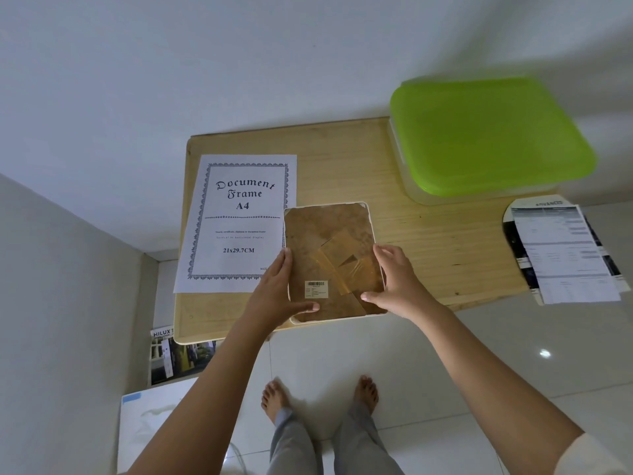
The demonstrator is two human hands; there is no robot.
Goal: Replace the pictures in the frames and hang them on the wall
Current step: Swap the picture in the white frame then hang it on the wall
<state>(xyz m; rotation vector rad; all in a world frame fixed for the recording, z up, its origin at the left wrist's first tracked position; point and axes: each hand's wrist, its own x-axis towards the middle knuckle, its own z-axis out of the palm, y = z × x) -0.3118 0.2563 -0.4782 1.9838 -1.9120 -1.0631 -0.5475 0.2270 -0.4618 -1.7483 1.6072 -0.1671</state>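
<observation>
Face down, brown backing up: white frame (322,234) at the near edge of the wooden table (445,241), left hand (277,289) and right hand (394,282) gripping its side edges. A4 insert sheet (239,217) lies just left of it; green-lidded box (489,138) sits far right.

Bare wood on the table (428,241) lies open right of the frame (329,234). The green-lidded box (489,138) blocks the far right corner; the printed sheet (239,217) covers the left.
</observation>
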